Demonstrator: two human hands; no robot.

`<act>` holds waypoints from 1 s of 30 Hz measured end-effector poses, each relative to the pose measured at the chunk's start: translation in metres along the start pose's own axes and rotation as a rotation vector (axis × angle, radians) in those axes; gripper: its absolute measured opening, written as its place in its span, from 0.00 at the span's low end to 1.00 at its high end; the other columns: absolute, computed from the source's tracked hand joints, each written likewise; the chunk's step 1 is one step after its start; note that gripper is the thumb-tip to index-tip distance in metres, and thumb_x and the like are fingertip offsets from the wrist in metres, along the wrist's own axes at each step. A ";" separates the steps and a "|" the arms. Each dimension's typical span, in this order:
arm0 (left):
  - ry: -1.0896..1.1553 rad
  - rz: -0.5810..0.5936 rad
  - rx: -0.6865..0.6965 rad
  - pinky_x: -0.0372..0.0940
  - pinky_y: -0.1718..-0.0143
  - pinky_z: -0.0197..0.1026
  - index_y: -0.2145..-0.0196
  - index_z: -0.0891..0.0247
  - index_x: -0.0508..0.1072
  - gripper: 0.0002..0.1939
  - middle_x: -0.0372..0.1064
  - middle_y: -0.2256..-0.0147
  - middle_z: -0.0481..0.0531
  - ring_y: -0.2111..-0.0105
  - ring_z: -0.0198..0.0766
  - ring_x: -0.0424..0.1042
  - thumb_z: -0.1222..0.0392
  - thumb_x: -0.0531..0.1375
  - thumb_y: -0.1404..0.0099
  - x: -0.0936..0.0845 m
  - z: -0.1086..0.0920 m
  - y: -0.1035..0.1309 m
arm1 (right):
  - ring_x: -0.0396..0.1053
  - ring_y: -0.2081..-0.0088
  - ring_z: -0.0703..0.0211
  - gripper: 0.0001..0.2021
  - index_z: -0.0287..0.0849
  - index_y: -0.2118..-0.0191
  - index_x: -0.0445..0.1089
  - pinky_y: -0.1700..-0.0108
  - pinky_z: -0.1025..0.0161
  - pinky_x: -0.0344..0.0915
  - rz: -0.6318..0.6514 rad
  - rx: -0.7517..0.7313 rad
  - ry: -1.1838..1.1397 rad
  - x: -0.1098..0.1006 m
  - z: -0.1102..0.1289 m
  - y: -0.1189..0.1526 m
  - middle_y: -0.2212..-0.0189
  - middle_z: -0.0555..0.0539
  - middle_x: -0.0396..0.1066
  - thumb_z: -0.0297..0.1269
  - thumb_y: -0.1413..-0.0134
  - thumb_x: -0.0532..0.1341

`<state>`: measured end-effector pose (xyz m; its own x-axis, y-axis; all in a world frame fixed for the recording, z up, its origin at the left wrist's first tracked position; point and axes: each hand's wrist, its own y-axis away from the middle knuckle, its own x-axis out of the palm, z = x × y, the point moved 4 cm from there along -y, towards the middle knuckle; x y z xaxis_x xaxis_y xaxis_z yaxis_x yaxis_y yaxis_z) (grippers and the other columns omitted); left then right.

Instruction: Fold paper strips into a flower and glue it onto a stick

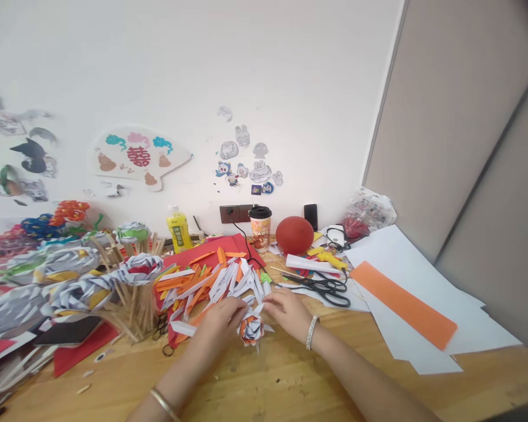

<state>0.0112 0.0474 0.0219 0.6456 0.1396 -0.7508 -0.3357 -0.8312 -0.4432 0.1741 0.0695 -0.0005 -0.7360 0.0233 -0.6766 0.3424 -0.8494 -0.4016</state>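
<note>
A folded paper flower (250,329) in white and orange is held just above the wooden table, between my two hands. My left hand (222,321) pinches its left side with thumb and fingers. On the right, my right hand (287,309) has its thumb and fingertips closed on a white paper petal at the flower's upper edge. Behind the flower lies a heap of folded paper strips (220,281), white and orange, on red paper (189,255). My fingers partly cover the flower's sides.
Black scissors (323,287), a yellow glue gun (332,259) and a red balloon (294,235) lie right of the heap. A lidded cup (260,231) and yellow bottle (179,230) stand behind. White sheets (396,328) carry an orange strip (405,305); paper flowers (74,264) and sticks (134,305) crowd the left.
</note>
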 end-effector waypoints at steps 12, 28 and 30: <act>-0.005 0.043 0.058 0.62 0.66 0.38 0.68 0.62 0.68 0.11 0.68 0.70 0.53 0.69 0.38 0.67 0.61 0.47 0.38 0.008 0.008 0.000 | 0.63 0.72 0.64 0.21 0.38 0.72 0.66 0.66 0.65 0.59 0.218 0.235 -0.901 0.030 0.006 0.002 0.77 0.52 0.64 0.54 0.63 0.62; 0.428 0.108 -0.160 0.61 0.55 0.43 0.58 0.60 0.68 0.15 0.68 0.57 0.55 0.57 0.43 0.66 0.52 0.53 0.42 0.001 0.003 -0.002 | 0.62 0.74 0.64 0.19 0.38 0.74 0.65 0.68 0.66 0.59 0.044 0.318 -1.007 0.022 0.002 0.000 0.77 0.52 0.64 0.52 0.63 0.62; 0.510 0.161 -0.169 0.60 0.53 0.42 0.55 0.60 0.67 0.18 0.66 0.54 0.55 0.55 0.43 0.64 0.52 0.55 0.43 0.002 0.003 -0.001 | 0.63 0.73 0.64 0.18 0.38 0.72 0.66 0.67 0.65 0.59 0.028 0.262 -0.968 0.019 0.001 -0.002 0.76 0.52 0.64 0.51 0.61 0.62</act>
<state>0.0108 0.0503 0.0197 0.8594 -0.2395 -0.4518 -0.3700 -0.9011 -0.2260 0.1590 0.0708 -0.0120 -0.9280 -0.3384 0.1560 0.3132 -0.9351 -0.1658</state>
